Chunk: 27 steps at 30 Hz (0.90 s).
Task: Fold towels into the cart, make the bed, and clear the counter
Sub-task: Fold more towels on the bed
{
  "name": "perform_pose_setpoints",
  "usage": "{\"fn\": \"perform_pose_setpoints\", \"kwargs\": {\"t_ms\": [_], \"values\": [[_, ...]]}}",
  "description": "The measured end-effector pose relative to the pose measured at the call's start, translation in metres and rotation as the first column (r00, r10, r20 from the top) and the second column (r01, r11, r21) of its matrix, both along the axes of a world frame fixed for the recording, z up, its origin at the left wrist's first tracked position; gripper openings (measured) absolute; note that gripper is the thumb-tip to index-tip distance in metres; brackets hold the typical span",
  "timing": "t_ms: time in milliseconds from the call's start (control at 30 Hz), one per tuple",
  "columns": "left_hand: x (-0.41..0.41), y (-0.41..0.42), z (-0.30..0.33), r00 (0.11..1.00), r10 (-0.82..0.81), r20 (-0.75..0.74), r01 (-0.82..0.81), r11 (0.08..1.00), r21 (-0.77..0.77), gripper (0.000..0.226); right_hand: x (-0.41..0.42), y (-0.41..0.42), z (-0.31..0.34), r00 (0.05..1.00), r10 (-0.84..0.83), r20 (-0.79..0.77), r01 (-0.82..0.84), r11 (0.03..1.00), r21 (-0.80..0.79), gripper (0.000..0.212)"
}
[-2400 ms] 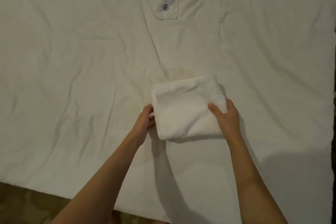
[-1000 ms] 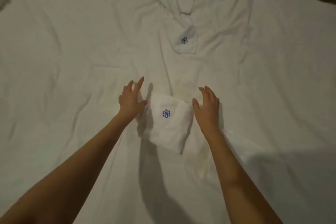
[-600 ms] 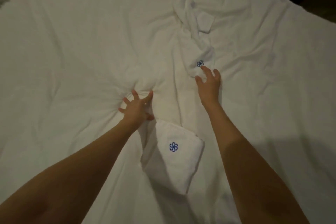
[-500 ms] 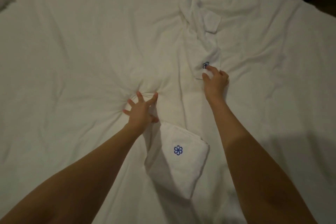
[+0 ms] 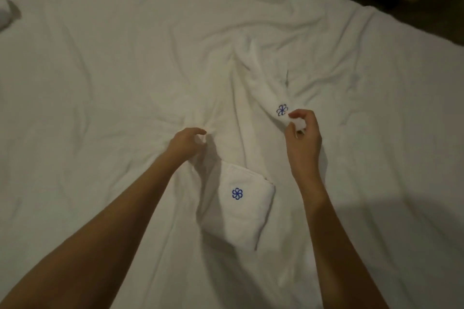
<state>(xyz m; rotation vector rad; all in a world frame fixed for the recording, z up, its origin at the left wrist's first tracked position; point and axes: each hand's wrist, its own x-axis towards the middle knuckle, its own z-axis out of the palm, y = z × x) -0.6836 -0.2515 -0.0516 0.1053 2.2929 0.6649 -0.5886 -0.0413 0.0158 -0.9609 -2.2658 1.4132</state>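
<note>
While the right hand (image 5: 302, 130) is pinched on the logo end of the crumpled towel (image 5: 270, 90) and the left hand (image 5: 187, 142) is curled on bunched bed sheet (image 5: 100, 83) beside the folded towel (image 5: 237, 204), the crumpled towel should be drawn clear and spread flat before folding.

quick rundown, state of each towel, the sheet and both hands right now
folded towel: folded flat, lying on the sheet, blue flower logo up, untouched
unfolded towel: crumpled and stretched out, near corner pinched by the right hand
bed sheet: wrinkled, bunched where the left hand grips it
left hand: fingers curled into the sheet
right hand: pinching the towel corner beside its logo
</note>
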Motion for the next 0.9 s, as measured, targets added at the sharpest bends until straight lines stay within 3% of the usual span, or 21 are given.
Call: {"fn": "perform_pose_setpoints", "kwargs": {"t_ms": [100,167,267,333,400,567,667,733,800,900], "values": [[0.017,0.028,0.058,0.989,0.115,-0.089,-0.082,0.947,0.310,0.033,0.036,-0.005,0.038,0.998,0.068,0.012,-0.067,0.994,-0.086,0.038],[0.035,0.051,0.104,0.980,0.129,-0.151,-0.035,0.861,0.507,0.032,0.059,-0.008,0.065,0.992,0.121,0.015,-0.119,0.987,-0.111,0.041],[0.070,0.080,0.156,0.986,-0.096,-0.133,0.161,0.729,0.666,0.035,0.087,-0.010,0.104,0.981,0.191,0.004,-0.191,0.979,-0.075,0.052],[0.092,0.090,0.177,0.960,-0.275,-0.059,0.239,0.686,0.687,0.039,0.103,-0.008,0.130,0.973,0.228,-0.016,-0.229,0.970,-0.078,0.053],[0.109,0.092,0.196,0.938,-0.345,0.028,0.222,0.664,0.714,0.032,0.120,-0.004,0.153,0.972,0.232,-0.047,-0.236,0.967,-0.098,0.047],[0.140,0.090,0.235,0.865,-0.501,-0.015,0.372,0.620,0.691,0.013,0.162,0.001,0.200,0.974,0.206,-0.089,-0.216,0.970,-0.114,0.038],[0.159,0.086,0.248,0.848,-0.530,0.009,0.378,0.617,0.690,0.036,0.183,-0.003,0.217,0.975,0.192,-0.111,-0.209,0.964,-0.165,0.034],[0.169,0.083,0.251,0.867,-0.497,-0.043,0.392,0.626,0.674,0.042,0.195,-0.006,0.227,0.975,0.178,-0.132,-0.200,0.963,-0.179,0.029],[0.177,0.078,0.254,0.878,-0.465,-0.117,0.425,0.642,0.639,0.032,0.206,-0.006,0.235,0.975,0.154,-0.160,-0.182,0.968,-0.175,0.029],[0.181,0.069,0.255,0.835,-0.502,-0.223,0.543,0.693,0.474,0.033,0.223,-0.002,0.249,0.973,0.124,-0.194,-0.155,0.976,-0.153,0.028]]}}
